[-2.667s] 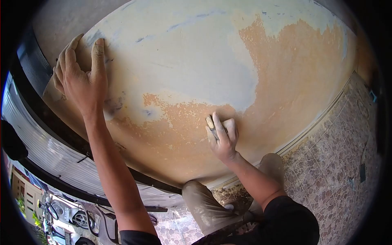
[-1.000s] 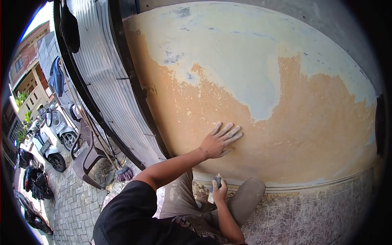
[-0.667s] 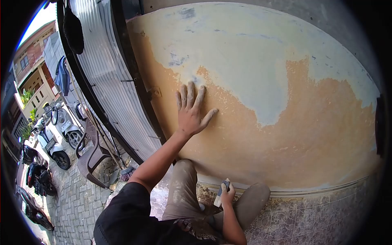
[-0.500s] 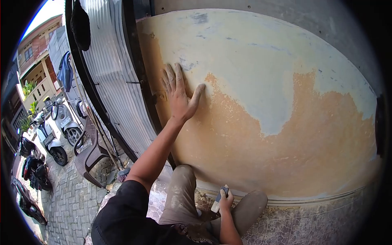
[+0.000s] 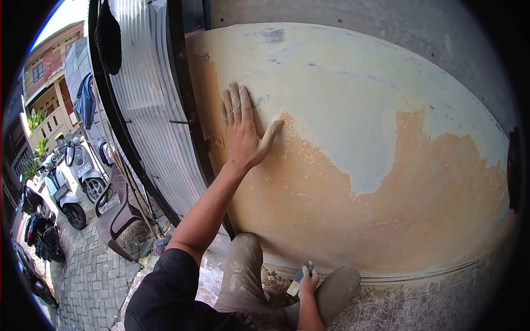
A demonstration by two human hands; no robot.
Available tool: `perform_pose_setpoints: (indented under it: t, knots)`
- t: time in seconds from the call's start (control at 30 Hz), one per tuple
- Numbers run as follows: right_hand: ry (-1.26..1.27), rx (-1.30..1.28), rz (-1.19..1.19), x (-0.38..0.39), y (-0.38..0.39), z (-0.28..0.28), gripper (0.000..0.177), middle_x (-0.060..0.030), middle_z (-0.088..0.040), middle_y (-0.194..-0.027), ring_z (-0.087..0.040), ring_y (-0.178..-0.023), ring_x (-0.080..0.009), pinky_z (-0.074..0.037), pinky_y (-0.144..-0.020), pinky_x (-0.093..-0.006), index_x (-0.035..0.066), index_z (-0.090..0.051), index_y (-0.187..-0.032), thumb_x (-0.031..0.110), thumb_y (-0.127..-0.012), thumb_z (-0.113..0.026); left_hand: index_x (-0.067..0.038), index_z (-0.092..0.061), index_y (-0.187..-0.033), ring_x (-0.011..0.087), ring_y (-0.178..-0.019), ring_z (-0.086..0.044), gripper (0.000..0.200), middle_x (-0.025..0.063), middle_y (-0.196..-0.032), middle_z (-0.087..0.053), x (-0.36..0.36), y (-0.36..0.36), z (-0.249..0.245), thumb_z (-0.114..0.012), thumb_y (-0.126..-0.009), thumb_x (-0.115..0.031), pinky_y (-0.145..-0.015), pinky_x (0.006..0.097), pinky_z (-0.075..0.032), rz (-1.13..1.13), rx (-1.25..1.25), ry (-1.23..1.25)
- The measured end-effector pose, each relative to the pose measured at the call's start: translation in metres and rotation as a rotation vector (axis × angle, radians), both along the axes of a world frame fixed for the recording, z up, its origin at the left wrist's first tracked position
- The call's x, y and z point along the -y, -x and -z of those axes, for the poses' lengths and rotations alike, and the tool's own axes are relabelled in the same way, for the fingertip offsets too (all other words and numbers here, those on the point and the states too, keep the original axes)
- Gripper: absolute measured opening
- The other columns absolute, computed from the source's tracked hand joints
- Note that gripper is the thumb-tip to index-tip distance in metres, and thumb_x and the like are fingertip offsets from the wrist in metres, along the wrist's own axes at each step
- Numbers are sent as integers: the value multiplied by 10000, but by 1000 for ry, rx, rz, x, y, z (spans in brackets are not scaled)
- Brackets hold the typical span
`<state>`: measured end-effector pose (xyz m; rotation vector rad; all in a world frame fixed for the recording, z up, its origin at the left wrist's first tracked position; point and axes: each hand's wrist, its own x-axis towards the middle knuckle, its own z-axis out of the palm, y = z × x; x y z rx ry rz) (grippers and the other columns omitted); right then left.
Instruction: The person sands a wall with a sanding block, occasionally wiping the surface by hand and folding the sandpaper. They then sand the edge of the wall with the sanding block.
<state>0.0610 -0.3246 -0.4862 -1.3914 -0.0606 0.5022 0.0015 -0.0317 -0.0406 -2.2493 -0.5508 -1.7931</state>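
The left hand [image 5: 242, 129] lies open and flat on the wall [image 5: 359, 94], fingers together and pointing up, thumb spread to the right. It rests at the wall's left edge, right where the pale upper coat meets the orange patch [image 5: 419, 193]. A second ago this hand lay lower and nearer the middle, on the orange; it has since slid up and to the left over the surface. The right hand [image 5: 310, 280] is closed around a small tool [image 5: 298, 279], grey at its top and pale below, and holds it low between the knees [image 5: 243, 259], off the wall. Some seconds back the same tool was pressed against the orange patch, so for now only the bare palm touches the wall.

Under the wall runs a band of patterned tiles [image 5: 436, 300]. Just left of the left hand stands a black frame [image 5: 187, 110] with a corrugated metal gate [image 5: 146, 110]. Farther left are a brown plastic chair [image 5: 118, 212] and parked scooters [image 5: 63, 187] on paving. Nothing lies between either hand and the wall.
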Motion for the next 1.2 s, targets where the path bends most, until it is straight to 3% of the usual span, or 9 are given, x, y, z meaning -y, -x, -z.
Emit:
perform_pose_setpoints:
  t: [0.23, 0.43, 0.63, 0.67, 0.73, 0.77, 0.83, 0.97, 1.2]
  knots:
    - [-29, -12, 13, -3, -1, 0, 424, -106, -713, -1290, -669, -1124, -180, -520, -986, -318, -27, -648, -1396, 96, -993, -699, 64, -141, -1656, 444, -1619, -81, 1045, 326, -1720, -109, -10, 6, -29, -657, -982, -545, -1309, 525, -83, -31, 103, 54]
    - [-94, -19, -21, -10, -8, -15, 396, -81, -711, -1220, -669, -1075, -169, -532, -946, -319, -27, -645, -1352, 121, -992, -714, 73, -182, -1643, 480, -1590, -184, 1019, 340, -1693, -200, 16, 30, 44, -717, -960, -461, -1292, 536, -174, 6, -142, 37]
    - [-306, -9, -107, -30, -16, -142, 383, -59, -693, -1141, -667, -1004, -137, -550, -873, -294, 14, -584, -1325, 179, -1008, -721, -49, -470, -1574, 427, -1539, -364, 750, 261, -1657, -378, 81, 62, 133, -748, -962, -384, -1255, 506, -303, 541, -494, 490]
    - [-379, -6, -207, -31, -13, -176, 352, -50, -690, -1139, -664, -1001, -125, -549, -866, -287, 19, -589, -1314, 175, -1021, -704, -49, -470, -1574, 427, -1539, -364, 750, 261, -1657, -378, 92, 64, 138, -748, -962, -384, -1255, 506, -303, 547, -486, 495]
    - [-439, 0, -306, -40, -9, -225, 322, -40, -687, -1136, -662, -999, -114, -547, -858, -279, 23, -594, -1304, 171, -1033, -686, -37, -427, -1600, 359, -1534, -400, 729, 216, -1619, -467, 112, 63, 144, -723, -996, -319, -1259, 471, -300, 910, -518, 815]
    - [-536, 60, -366, -45, -6, -242, 301, -31, -686, -1128, -659, -999, -106, -544, -861, -274, 29, -595, -1300, 183, -1051, -663, -37, -427, -1600, 359, -1534, -400, 729, 216, -1619, -467, 118, 62, 142, -723, -996, -319, -1259, 471, -300, 919, -513, 823]
    - [-611, 113, -415, -54, -1, -269, 283, -22, -685, -1120, -657, -998, -98, -541, -865, -269, 34, -597, -1297, 195, -1068, -639, -27, -469, -1577, 304, -1510, -445, 641, 210, -1586, -514, 129, 57, 137, -693, -1023, -259, -1256, 420, -306, 1180, -256, 976]
    - [-719, 63, -503, -66, 10, -301, 331, -32, -672, -1223, -645, -1105, -111, -530, -954, -280, 37, -581, -1361, 252, -1109, -574, -21, -321, -1649, 234, -1493, -446, 672, 158, -1618, -482, 128, 58, 120, -628, -1065, -145, -1252, 413, -300, 1452, -42, 1165]
    - [-766, 24, -694, -72, 24, -319, 377, -46, -668, -1242, -645, -1138, -124, -543, -983, -290, 18, -518, -1448, 238, -1143, -486, -12, -328, -1643, 229, -1491, -450, 712, 143, -1635, -468, 116, 74, 110, -662, -1050, -220, -1252, 411, -313, 1468, -14, 1256]
